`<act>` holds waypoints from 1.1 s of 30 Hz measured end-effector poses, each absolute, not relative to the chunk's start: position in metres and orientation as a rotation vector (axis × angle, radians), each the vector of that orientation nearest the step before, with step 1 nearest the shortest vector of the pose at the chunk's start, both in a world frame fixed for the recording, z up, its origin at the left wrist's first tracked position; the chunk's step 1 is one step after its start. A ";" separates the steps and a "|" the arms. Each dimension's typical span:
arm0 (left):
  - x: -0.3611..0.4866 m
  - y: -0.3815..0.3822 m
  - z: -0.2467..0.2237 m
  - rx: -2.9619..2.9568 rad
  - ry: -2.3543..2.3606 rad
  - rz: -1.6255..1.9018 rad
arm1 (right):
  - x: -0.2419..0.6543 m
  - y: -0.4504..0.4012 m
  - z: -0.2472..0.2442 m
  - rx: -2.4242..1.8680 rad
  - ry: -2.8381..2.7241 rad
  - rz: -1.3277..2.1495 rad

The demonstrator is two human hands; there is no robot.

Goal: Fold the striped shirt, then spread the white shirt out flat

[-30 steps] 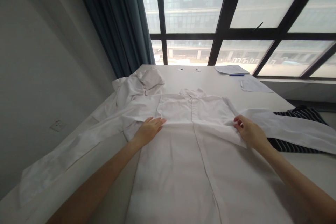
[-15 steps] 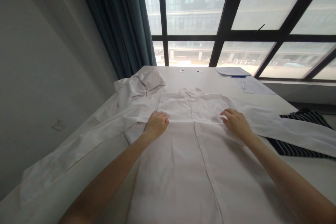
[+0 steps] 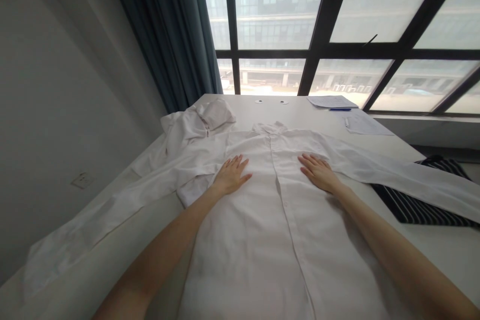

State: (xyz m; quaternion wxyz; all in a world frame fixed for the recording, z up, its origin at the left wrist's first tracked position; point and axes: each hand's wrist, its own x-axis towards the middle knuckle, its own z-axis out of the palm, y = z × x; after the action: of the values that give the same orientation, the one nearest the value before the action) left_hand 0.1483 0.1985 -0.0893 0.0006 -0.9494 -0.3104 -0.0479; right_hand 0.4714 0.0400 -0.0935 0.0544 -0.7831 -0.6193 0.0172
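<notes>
A white long-sleeved shirt (image 3: 258,230) lies front side up, its collar toward the window and both sleeves stretched out sideways. On the left side of its chest my left hand (image 3: 231,175) rests flat, fingers spread. My right hand (image 3: 318,171) lies flat on the right side of the chest, fingers extended. Neither hand grips the cloth. Between them runs the front placket, which gapes slightly below the chest.
Another white garment (image 3: 202,120) lies rumpled at the back left of the white table (image 3: 247,110). Black striped cloth (image 3: 408,205) sits under the right sleeve. Papers (image 3: 332,102) and a blue pen (image 3: 340,109) lie near the window. A dark curtain (image 3: 176,35) hangs at left.
Both hands have gone from curled fingers to flat palms on the shirt. My right hand has shifted left, and the collar has moved slightly away and leftward.
</notes>
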 end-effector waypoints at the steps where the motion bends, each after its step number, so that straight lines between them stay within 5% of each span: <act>1: 0.148 0.199 -0.090 -2.983 -0.964 -0.135 | 0.472 0.038 -0.095 -2.375 -1.868 0.017; 12: 0.133 0.158 -0.085 -2.818 -0.938 -0.405 | 0.477 -0.014 -0.089 -2.230 -1.636 -0.371; 21: 0.081 0.078 -0.090 -3.029 -0.728 -0.283 | 0.486 -0.087 -0.084 -2.235 -1.324 0.147; 33: 0.065 0.088 -0.079 -3.135 -0.619 -0.059 | 0.471 -0.109 -0.082 -2.357 -1.288 0.238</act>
State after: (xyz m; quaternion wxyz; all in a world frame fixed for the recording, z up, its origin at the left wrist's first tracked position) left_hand 0.0646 0.0877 -0.0791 -0.0272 -0.9805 -0.1937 -0.0184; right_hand 0.4711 -0.1085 -0.0819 0.2208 -0.8525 -0.4660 0.0861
